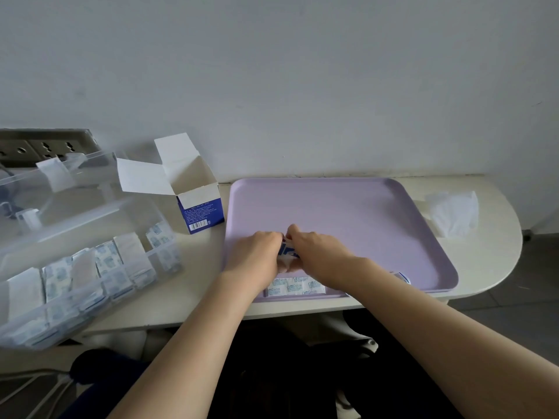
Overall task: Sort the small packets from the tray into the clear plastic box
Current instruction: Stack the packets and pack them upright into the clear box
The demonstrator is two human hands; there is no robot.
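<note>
Lilac tray [348,207]: both hands, left [257,255], right [317,252], knuckles up, pinching packet [287,252]

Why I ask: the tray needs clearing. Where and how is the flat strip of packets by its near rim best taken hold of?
Probably pinch the strip of packets at its far long edge, coming from above, over the middle of the tray. It lies flat, close to the raised near rim, which leaves little room there; the far edge faces bare tray.

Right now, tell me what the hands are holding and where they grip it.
Both hold one small bunch of white-and-blue packets over the purple tray: the left hand grips its left end, the right hand its right end.
</note>
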